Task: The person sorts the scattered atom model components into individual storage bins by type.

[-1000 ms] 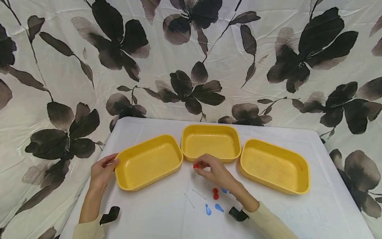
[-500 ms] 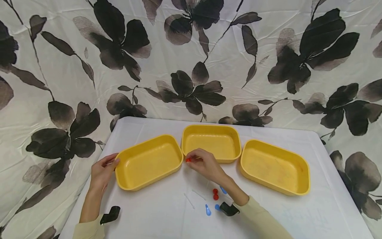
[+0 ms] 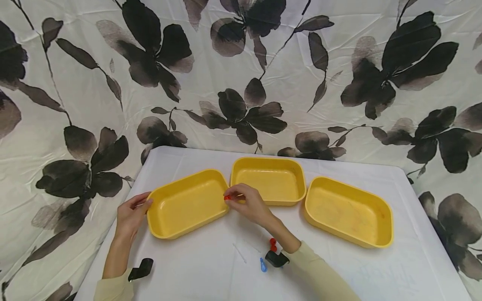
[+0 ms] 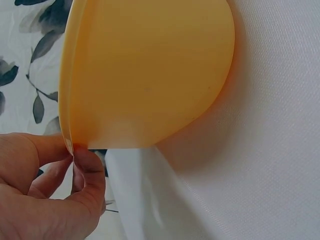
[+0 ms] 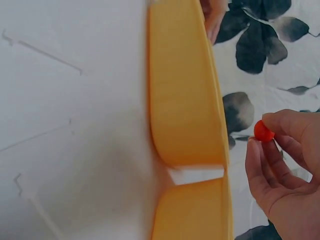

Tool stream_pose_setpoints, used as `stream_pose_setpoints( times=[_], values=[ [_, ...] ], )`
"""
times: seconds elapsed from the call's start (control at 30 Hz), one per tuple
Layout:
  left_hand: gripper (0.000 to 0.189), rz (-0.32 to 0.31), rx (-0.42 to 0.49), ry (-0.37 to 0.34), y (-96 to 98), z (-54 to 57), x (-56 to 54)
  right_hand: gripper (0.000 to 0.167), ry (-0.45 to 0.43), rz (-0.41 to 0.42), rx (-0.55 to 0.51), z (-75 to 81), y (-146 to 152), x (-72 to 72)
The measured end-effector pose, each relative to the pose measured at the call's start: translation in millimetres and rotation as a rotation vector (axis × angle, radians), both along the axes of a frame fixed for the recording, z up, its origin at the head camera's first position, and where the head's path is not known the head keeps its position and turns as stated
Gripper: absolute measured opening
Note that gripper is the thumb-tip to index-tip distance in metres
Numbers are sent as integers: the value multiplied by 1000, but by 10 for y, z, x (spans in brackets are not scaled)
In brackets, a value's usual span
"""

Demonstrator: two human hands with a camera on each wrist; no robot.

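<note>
My left hand [image 3: 129, 213] grips the outer corner of the left yellow tray [image 3: 188, 205]; in the left wrist view, thumb and fingers pinch its rim [image 4: 67, 100]. My right hand [image 3: 248, 204] is over the inner end of that tray, near where it meets the middle tray [image 3: 271, 182]. Between its thumb and fingertips it pinches a small red ball [image 5: 263, 131], held above rim height in the right wrist view. On the cloth below my right forearm lie more red balls [image 3: 273, 244], a blue teardrop-shaped piece [image 3: 263, 265] and a thin white stick [image 3: 239, 253].
A third yellow tray [image 3: 348, 213] stands angled at the right. The trays sit on a white-covered table [image 3: 188, 271], with a floral cloth [image 3: 241, 62] hanging behind. Black wrist cameras [image 3: 141, 269] project from both sleeves; the right one covers part of the small pieces.
My right hand has moved left and away from me with the red ball, from in front of the middle tray to over the left tray's inner end. The left hand keeps its grip.
</note>
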State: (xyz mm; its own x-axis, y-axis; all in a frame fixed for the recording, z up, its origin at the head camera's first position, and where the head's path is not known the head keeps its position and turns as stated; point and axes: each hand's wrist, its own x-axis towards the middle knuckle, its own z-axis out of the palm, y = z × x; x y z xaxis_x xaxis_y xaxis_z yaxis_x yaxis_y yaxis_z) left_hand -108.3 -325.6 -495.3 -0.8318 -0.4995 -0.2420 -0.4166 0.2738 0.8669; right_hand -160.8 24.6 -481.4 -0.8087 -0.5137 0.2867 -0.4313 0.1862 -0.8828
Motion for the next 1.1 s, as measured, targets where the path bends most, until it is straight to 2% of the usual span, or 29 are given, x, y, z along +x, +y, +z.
stream_pose_setpoints(
  times=[0.3,0.43,0.7,1.1],
  values=[
    [43,6,-11,-9,14,2,-17,16,-7,20,18,-16,-133,-55],
    [43,11,-11,-18,30,7,-20,16,20,39,49,-16,-187,-74],
    [43,27,2,-17,41,-4,-26,14,127,81,203,-42,-290,-124],
    [43,35,0,-14,33,8,-20,13,200,159,414,-8,-439,-182]
  ],
)
